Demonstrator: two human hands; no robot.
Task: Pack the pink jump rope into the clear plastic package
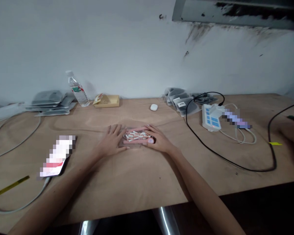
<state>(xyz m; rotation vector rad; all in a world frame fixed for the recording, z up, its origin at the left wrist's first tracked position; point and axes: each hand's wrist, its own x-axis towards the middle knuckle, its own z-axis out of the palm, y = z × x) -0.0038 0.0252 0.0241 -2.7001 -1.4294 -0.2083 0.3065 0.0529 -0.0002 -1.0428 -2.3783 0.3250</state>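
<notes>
A clear bag of several small pink and white pieces (136,136) lies on the wooden table (142,176) at its middle. My left hand (112,142) rests flat against the bag's left end, fingers stretched out. My right hand (157,138) lies on the bag's right end, fingers curved over it and touching a small round pink piece (150,141). Both forearms reach in from the near edge.
A phone (57,156) with a cable lies at the left, a yellow ruler (8,188) beyond it. A water bottle (77,90), grey packets (50,102), a cardboard box (107,101) and a white earbud case (154,107) stand at the back. A power strip (212,118) and black cable (235,163) lie right.
</notes>
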